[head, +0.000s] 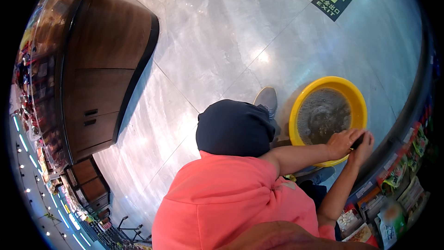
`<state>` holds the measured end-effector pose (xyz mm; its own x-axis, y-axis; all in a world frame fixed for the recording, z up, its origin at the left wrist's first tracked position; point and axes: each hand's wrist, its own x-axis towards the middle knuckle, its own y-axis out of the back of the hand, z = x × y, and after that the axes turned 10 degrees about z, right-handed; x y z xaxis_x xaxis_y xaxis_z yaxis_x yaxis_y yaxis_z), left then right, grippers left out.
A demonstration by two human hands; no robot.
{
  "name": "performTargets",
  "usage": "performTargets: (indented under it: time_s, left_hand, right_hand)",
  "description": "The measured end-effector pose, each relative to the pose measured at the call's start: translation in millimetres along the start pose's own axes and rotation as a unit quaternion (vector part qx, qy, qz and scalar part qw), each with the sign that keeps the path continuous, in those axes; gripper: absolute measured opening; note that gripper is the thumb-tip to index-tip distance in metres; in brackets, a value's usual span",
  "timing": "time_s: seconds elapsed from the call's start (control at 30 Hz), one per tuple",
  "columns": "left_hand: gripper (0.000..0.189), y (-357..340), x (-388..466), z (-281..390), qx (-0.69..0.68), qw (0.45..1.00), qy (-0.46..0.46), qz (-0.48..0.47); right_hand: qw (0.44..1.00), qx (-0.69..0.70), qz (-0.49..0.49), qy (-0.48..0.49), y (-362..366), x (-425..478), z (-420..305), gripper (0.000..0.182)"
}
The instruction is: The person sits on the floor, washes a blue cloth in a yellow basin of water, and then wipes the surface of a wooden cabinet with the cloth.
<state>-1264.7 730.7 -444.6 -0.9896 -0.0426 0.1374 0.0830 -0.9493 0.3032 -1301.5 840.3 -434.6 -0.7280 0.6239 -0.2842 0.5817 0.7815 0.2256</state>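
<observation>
My left hand (341, 142) and my right hand (362, 149) meet above the near right rim of a yellow plastic basin (295, 125). Between them they grip a small dark object (357, 141); the fingers cover most of it, so its kind cannot be made out. A small bit of yellow shows at its lower edge. Murky, greyish-brown water (322, 114) with bubbles and foam fills much of the basin, which stands on the floor by my feet. My left forearm crosses over the basin's near edge.
A grey shoe (267, 99) and a dark-clothed knee (236, 128) are left of the basin. Low shelving with packaged goods (392, 218) runs along the right. A brown wooden cabinet (104, 76) stands left. On the grey floor (215, 41) lies an exit sign (333, 1).
</observation>
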Motion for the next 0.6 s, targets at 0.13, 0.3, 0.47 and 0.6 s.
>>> performTargets:
  time_s: [0.13, 0.3, 0.47, 0.6]
  left_hand:
    - [0.074, 6, 9, 8, 0.039, 0.991, 0.060, -0.111]
    - [0.049, -24, 3, -10, -0.294, 0.906, 0.304, 0.008]
    - [0.026, -11, 30, 21, -0.754, 0.343, 0.556, -0.072]
    - [0.029, 19, 39, 64, -0.829, 0.197, 0.518, -0.070]
  right_hand:
    - [0.998, -0.066, -0.015, -0.014, 8, 5, -4, 0.034]
    - [0.986, 0.092, -0.130, -0.043, 15, 17, -16, 0.051]
    - [0.816, 0.293, -0.413, -0.277, 43, 97, 17, 0.065]
    - [0.627, 0.475, -0.560, -0.258, -48, 20, -37, 0.050]
